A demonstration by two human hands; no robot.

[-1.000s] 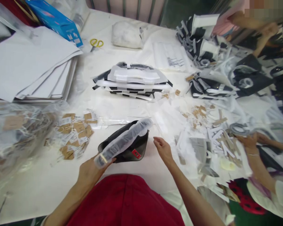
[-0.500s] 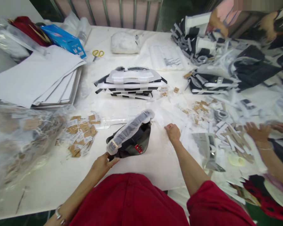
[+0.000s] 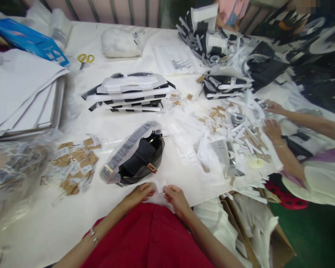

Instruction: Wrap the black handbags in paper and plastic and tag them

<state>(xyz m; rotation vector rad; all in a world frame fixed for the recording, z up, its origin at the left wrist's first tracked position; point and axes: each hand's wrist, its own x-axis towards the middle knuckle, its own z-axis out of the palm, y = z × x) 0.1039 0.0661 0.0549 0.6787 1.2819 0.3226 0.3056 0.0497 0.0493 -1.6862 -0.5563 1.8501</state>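
Note:
Close to my body, my left hand (image 3: pixel 143 192) and my right hand (image 3: pixel 174 198) face each other with fingers pinched. Between them is a small white piece (image 3: pixel 159 185), thin like paper or film; its exact kind is unclear. Just beyond my left hand stands a black handbag (image 3: pixel 138 158) with its top gaping and a gold-edged clasp (image 3: pixel 152 168) on the front. Its strap (image 3: pixel 132 147) is wrapped in translucent plastic and arches over the left side. Neither hand touches the bag.
Brown-and-white tags (image 3: pixel 79 158) lie to the left, near a stack of white sheets (image 3: pixel 25 89). Wrapped black bags (image 3: pixel 134 89) are piled behind. Yellow scissors (image 3: pixel 85 58) lie further back. A tape dispenser (image 3: pixel 227 158) and a co-worker's hands (image 3: pixel 273 132) are on the right.
My left hand has let go of the handbag. My right hand has come in from the right, and both now meet at the white piece. The view has turned right.

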